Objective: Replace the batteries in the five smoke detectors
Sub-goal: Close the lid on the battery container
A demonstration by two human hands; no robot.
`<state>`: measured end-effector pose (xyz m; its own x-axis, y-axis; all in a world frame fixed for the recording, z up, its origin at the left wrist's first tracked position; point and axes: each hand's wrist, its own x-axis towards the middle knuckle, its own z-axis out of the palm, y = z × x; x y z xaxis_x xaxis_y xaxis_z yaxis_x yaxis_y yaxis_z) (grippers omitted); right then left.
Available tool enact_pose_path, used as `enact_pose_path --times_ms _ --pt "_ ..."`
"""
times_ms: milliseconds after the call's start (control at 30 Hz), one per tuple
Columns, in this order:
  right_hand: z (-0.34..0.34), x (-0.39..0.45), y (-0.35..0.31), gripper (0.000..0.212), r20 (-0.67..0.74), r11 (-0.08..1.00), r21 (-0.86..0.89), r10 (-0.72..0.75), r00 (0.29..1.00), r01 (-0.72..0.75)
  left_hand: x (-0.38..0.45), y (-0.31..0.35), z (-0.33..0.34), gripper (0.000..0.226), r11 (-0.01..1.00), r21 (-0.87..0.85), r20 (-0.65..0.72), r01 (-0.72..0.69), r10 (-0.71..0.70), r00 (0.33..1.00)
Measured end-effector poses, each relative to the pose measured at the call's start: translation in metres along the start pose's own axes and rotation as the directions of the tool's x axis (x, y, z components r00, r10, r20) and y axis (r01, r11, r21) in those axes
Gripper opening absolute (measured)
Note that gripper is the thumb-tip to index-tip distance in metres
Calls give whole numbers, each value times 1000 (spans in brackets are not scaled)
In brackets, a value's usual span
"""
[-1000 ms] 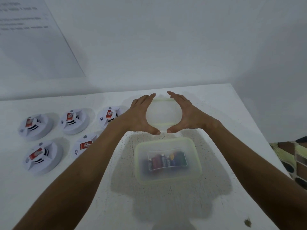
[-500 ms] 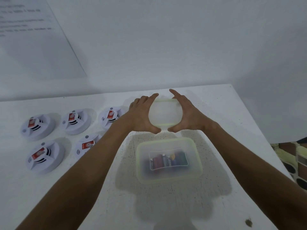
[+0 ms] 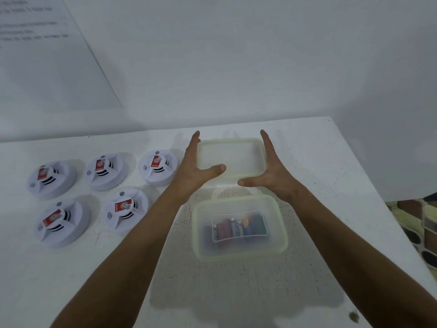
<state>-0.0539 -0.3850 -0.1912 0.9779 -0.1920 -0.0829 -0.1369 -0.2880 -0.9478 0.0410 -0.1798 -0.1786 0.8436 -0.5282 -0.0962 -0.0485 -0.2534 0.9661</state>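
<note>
Both hands are sitting either side of the translucent lid (image 3: 230, 157) at the far side of the white table (image 3: 319, 162). The left hand (image 3: 196, 171) and right hand (image 3: 272, 171) are both spread wide, fingers straight along the lid's short edges, thumbs stretching toward each other at the near edge. Can't tell if they're actually touching it. The open container (image 3: 240, 228) with batteries (image 3: 236, 227) is lying just in front. 5 smoke detectors (image 3: 118, 209) are sitting off to the left, 3 behind, 2 in front.
</note>
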Motion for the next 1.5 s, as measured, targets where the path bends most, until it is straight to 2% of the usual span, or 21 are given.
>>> enact_pose_path --times_ms 67,100,167,233,300,367,467,567,733,867,1000,1067,1200,1300,1500 --pt "0 0 3 127 -13 1000 -4 6 1000 -6 0 -1 1 110 989 -147 7 29 -29 1000" --pt "1 0 1 127 -5 1000 -18 1 1000 -1 0 -3 1 109 988 -154 3 31 -31 1000" --pt "-1 0 -3 122 12 999 -43 1 1000 0 1 -2 -1 101 1000 -26 16 5 -5 1000" --pt "-3 0 -6 110 19 998 -57 8 1000 -7 1 0 -3 84 985 165 45 -46 39 998" --pt "-4 -1 -7 102 39 996 -92 26 999 -22 0 2 -5 64 966 253 69 -50 34 997" --pt "-5 -6 -9 101 70 989 -144 50 996 -39 -5 1 -8 60 952 304 93 -38 10 996" --pt "-9 -12 -15 90 121 986 -158 65 991 -45 -14 4 -11 61 933 359 113 -18 -24 993" --pt "-11 -18 -25 81 121 989 -127 90 989 -75 -24 11 -9 61 930 366 71 20 -50 996" --pt "-10 -61 -27 89 39 986 -166 36 999 -29 -77 18 0 63 929 367 -115 -48 97 989" --pt "-5 -116 -15 94 12 972 -236 -6 1000 8 -143 9 17 76 911 403 -100 -80 131 986" --pt "8 -162 1 96 89 970 -244 9 996 13 -185 -6 30 95 927 374 -90 -39 78 993" --pt "15 -175 6 93 106 973 -229 -4 994 28 -193 -12 35 97 947 322 -112 -9 48 993" --pt "20 -175 10 83 42 981 -190 -27 999 35 -191 -18 40 87 970 241 -185 20 26 982" --pt "19 -168 9 77 20 984 -178 -14 1000 18 -183 -19 40 88 970 242 -180 20 24 983" --pt "17 -161 4 78 36 980 -196 -2 999 10 -169 -18 39 86 960 278 -173 30 19 985"
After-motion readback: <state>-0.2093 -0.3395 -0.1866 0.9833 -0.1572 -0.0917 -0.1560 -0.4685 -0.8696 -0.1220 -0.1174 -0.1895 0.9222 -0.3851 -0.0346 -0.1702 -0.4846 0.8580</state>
